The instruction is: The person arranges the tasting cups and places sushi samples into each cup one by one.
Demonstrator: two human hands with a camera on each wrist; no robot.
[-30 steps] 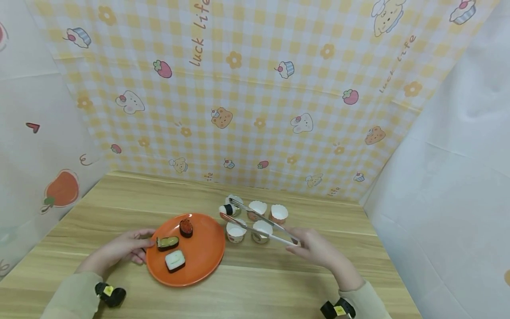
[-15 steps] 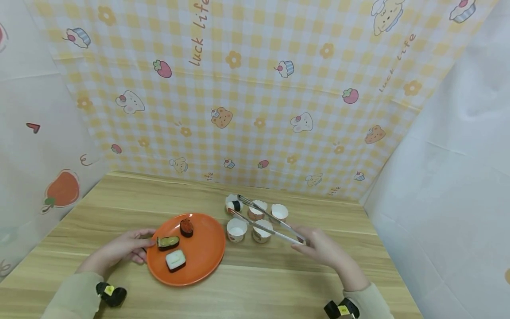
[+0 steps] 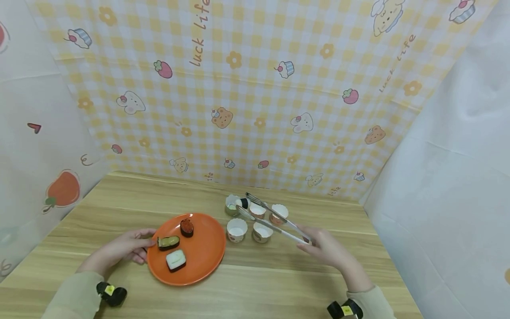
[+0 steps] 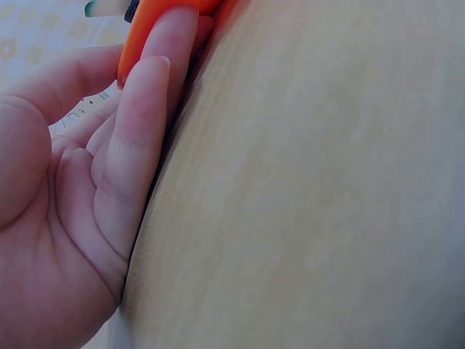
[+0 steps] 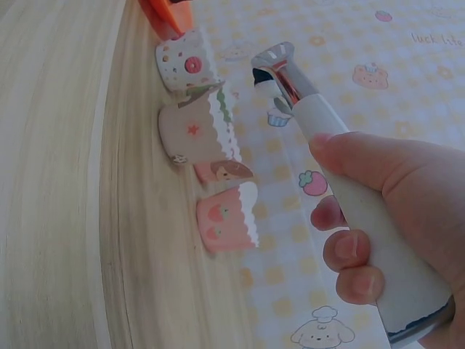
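In the head view my left hand (image 3: 121, 248) holds the left rim of an orange plate (image 3: 203, 250), thumb on top and fingers under it. Three sushi pieces lie on the plate: a red-topped one (image 3: 186, 227), a long yellow-green one (image 3: 168, 243) and a squarish white one (image 3: 175, 260). My right hand (image 3: 324, 249) grips metal tongs (image 3: 291, 235) by their white handles. Between the tong tips sits a white sushi piece with a black band (image 3: 243, 203), above the back cups. In the right wrist view the tongs (image 5: 320, 120) partly hide that sushi piece (image 5: 267, 87).
Several paper baking cups stand right of the plate in two rows: green back left (image 3: 231, 208), back middle (image 3: 256, 212), back right (image 3: 280, 212), front left (image 3: 237, 231) and front right (image 3: 261, 235). A checked cloth (image 3: 255, 146) hangs behind the wooden table (image 3: 159, 190).
My right hand and the tongs have moved to the right, carrying the banded sushi from left of the green cup to between the back-left and back-middle cups. My left hand and the plate stay put.
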